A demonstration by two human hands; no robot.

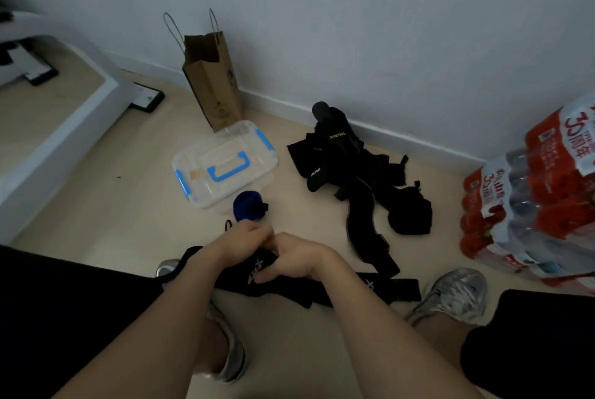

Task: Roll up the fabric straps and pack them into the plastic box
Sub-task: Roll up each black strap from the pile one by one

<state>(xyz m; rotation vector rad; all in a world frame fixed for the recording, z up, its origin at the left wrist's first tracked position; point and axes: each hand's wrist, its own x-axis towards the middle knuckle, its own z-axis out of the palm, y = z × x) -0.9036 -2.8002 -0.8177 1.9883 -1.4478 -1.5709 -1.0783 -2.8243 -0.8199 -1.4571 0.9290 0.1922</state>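
The black strap lay across the floor between the person's two shoes, its long axis running left to right and dipping slightly toward the right shoe. Its right end was flat and free; its left end was gathered up under both hands. The left hand was clenched around the bunched end of that strap, fingers curled over it. The right hand pressed down on the strap just beside the left, fingers closed on the fabric near a white printed mark.

A rolled blue strap stood on the floor just beyond the hands, close against the near corner of the plastic box — whether touching it could not be told. The box was clear with blue latches and a blue handle, lid on, its long axis angled from near-left to far-right.

A pile of black straps lay unrolled to the right of the box, trailing toward the right shoe.

The surface was a pale beige floor meeting a white wall at a white skirting. A brown paper bag stood upright against the wall behind the box. A shrink-wrapped pack of bottles occupied the right edge; white furniture closed off the left.

Open floor remained left of the box and between the box and the pile — the ground between the shoes was largely taken by the strap.
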